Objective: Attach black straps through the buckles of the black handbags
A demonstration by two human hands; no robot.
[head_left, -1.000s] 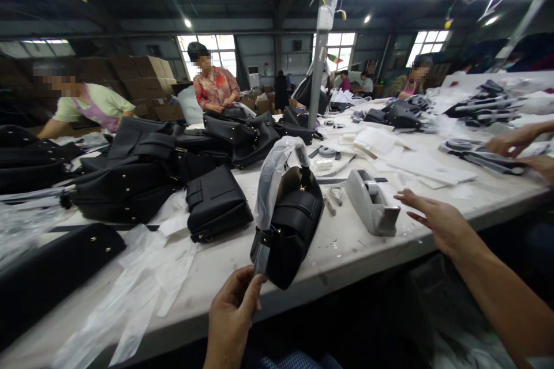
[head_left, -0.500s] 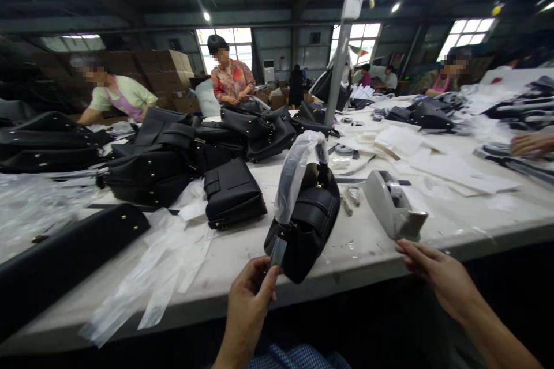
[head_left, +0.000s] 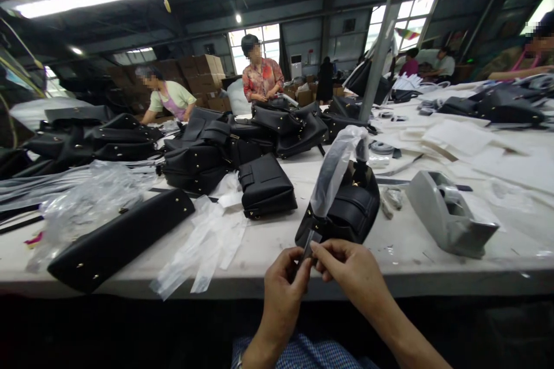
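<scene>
A black handbag (head_left: pixel 352 204) stands near the table's front edge, its raised handle (head_left: pixel 335 170) wrapped in translucent plastic. Low on its near side, my left hand (head_left: pixel 283 282) pinches a small dark strip in clear plastic (head_left: pixel 312 237). The fingers of my right hand (head_left: pixel 350 268) are closed in a pinch against the upper part of that strip; anything thin between them is too small to make out. To the right of the bag sits a grey tape dispenser (head_left: pixel 450 219), apart from both hands.
Another black bag (head_left: pixel 268 187) lies left of the handbag, with a heap of black bags (head_left: pixel 194 155) behind. White plastic strips (head_left: pixel 203 242) and a long black piece (head_left: pixel 121 242) lie at front left. A metal post (head_left: pixel 381 63) rises behind. Co-workers (head_left: pixel 263 75) stand across the table.
My right hand has moved left from the tape dispenser's front end to the strip in my left hand. My left hand still pinches the strip. The view has turned left and tilted.
</scene>
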